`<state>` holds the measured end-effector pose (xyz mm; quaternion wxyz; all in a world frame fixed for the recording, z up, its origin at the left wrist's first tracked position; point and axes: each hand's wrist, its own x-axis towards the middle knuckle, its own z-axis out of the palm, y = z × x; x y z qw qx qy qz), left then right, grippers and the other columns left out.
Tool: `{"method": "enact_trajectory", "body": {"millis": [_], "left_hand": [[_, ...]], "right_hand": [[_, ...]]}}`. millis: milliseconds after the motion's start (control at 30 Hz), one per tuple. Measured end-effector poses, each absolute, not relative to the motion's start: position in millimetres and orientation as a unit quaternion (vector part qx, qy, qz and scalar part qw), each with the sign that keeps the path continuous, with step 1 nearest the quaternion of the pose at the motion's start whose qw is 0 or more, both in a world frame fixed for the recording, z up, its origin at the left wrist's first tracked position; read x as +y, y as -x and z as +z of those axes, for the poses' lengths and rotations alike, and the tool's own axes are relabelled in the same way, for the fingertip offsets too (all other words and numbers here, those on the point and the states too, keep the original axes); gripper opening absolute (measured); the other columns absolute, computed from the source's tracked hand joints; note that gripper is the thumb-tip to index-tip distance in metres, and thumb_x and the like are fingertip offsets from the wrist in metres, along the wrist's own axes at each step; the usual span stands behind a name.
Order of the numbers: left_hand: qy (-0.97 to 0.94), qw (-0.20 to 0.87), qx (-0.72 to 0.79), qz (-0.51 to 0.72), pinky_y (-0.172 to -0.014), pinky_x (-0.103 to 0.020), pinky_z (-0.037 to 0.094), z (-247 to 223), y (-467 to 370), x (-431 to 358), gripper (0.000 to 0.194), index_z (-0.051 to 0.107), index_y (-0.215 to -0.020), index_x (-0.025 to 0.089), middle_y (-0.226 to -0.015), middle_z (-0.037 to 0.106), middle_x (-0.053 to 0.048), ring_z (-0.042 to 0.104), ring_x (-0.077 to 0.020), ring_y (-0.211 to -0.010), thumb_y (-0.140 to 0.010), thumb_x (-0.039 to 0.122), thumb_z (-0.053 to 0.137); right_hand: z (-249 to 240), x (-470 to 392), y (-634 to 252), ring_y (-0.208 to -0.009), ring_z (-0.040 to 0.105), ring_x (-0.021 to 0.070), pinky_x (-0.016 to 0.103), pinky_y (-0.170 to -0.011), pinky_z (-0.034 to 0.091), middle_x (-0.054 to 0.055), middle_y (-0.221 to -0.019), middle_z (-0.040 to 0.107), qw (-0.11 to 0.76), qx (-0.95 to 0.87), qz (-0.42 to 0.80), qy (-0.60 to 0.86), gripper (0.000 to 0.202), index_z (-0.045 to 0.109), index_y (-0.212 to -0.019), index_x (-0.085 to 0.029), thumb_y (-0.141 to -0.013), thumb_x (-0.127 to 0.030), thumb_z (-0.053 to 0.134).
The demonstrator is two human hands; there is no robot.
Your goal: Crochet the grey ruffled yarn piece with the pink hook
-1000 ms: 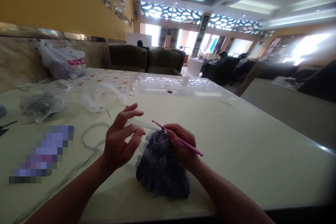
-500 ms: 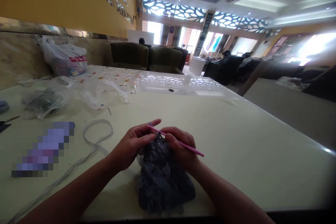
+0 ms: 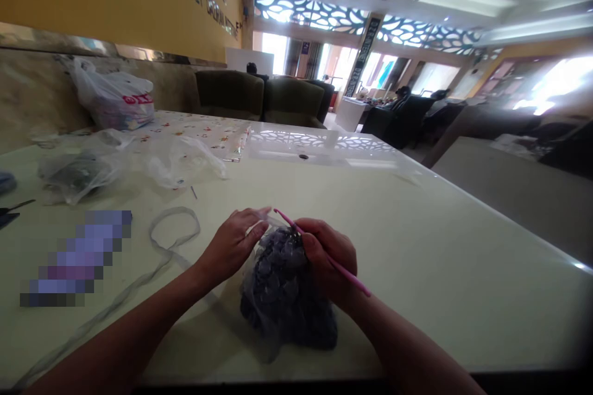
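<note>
Right fingers (image 3: 330, 234) grip a pink hook (image 3: 345, 273); whether left fingers (image 3: 245, 222) pinch the ribbon (image 3: 169, 254) is unclear; plastic bags (image 3: 86, 166) sit beyond.

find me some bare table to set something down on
The widest bare stretch of table runs from the right hand to the table's right edge. Another lies between the left hand and the dark round spot beyond it. The left side is crowded with plastic bags, a pixelated item and loose grey ribbon.
</note>
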<state>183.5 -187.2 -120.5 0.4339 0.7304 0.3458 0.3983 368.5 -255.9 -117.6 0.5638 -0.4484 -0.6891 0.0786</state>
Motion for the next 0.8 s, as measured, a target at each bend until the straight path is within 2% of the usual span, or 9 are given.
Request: {"method": "enact_trajectory", "body": {"millis": [67,133,200,300,433,567,700,800], "left_hand": [[-0.665,0.492,0.361,0.430,-0.110,-0.045,0.033,-122.5,-183.8,-186.8,0.048,0.062,-0.133,0.024,-0.121,0.070,-0.010,0.058,-0.0291,-0.120,-0.088,0.040,0.064],[-0.579,0.589,0.335,0.453,-0.106,-0.043,0.037,-121.7,-184.9,-190.5,0.068,0.040,-0.150,0.023,-0.108,0.075,-0.009,0.065,-0.0253,-0.110,-0.088,0.038,0.065],[-0.507,0.661,0.300,0.466,-0.101,-0.039,0.042,-119.1,-186.8,-196.1,0.080,0.026,-0.155,0.021,-0.098,0.076,-0.007,0.069,-0.0217,-0.099,-0.087,0.034,0.067],[-0.450,0.709,0.287,0.461,-0.090,-0.031,0.047,-116.1,-189.8,-203.1,0.088,0.021,-0.156,0.018,-0.091,0.076,-0.005,0.069,-0.0167,-0.084,-0.084,0.027,0.071],[-0.446,0.707,0.298,0.460,-0.076,-0.024,0.048,-116.6,-192.3,-205.1,0.088,0.023,-0.155,0.018,-0.086,0.073,-0.001,0.063,-0.0102,-0.066,-0.083,0.026,0.073],[-0.413,0.725,0.321,0.448,-0.064,-0.023,0.048,-117.0,-194.7,-207.0,0.064,0.046,-0.145,0.021,-0.084,0.070,-0.001,0.058,-0.0106,-0.061,-0.088,0.042,0.064],[-0.386,0.758,0.315,0.420,-0.069,-0.023,0.050,-116.1,-194.5,-212.1,0.059,0.054,-0.139,0.026,-0.078,0.065,0.001,0.061,-0.0120,-0.070,-0.088,0.057,0.058],[-0.417,0.767,0.289,0.393,-0.078,-0.025,0.050,-116.4,-191.4,-212.7,0.062,0.053,-0.140,0.026,-0.084,0.067,0.000,0.064,-0.0146,-0.080,-0.085,0.053,0.064]], "right_hand": [[-116.5,-256.2,-368.1,-0.059,0.063,0.0113,0.020,-0.058,0.050,-0.001,-0.072,0.071,0.562,-0.690,0.094,0.446,0.018,0.068,-0.093,-0.021,-0.093,-0.025,0.051],[-116.3,-256.2,-366.7,-0.057,0.063,0.0113,0.020,-0.057,0.049,-0.002,-0.069,0.070,0.557,-0.696,0.099,0.442,0.018,0.069,-0.093,-0.021,-0.092,-0.026,0.051],[-117.1,-256.2,-364.7,-0.059,0.064,0.0116,0.020,-0.058,0.050,-0.001,-0.072,0.071,0.554,-0.702,0.103,0.436,0.018,0.069,-0.093,-0.022,-0.092,-0.025,0.051],[-119.5,-256.6,-361.7,-0.062,0.067,0.0118,0.020,-0.060,0.052,-0.001,-0.078,0.074,0.549,-0.715,0.108,0.419,0.017,0.068,-0.094,-0.022,-0.093,-0.024,0.051],[-124.3,-256.5,-358.4,-0.062,0.068,0.0123,0.021,-0.060,0.052,0.000,-0.078,0.075,0.535,-0.737,0.076,0.407,0.016,0.068,-0.096,-0.022,-0.093,-0.024,0.052],[-130.4,-253.5,-357.5,-0.063,0.070,0.0139,0.023,-0.064,0.054,0.003,-0.081,0.076,0.521,-0.756,-0.023,0.395,0.019,0.066,-0.106,-0.021,-0.093,-0.021,0.052],[-133.4,-249.4,-359.4,-0.058,0.067,0.0137,0.023,-0.060,0.052,0.003,-0.076,0.074,0.506,-0.772,-0.075,0.376,0.022,0.063,-0.112,-0.019,-0.093,-0.017,0.052],[-132.6,-248.9,-360.7,-0.060,0.068,0.0139,0.024,-0.062,0.053,0.004,-0.079,0.074,0.504,-0.782,-0.046,0.363,0.020,0.063,-0.110,-0.019,-0.094,-0.017,0.051]]}}
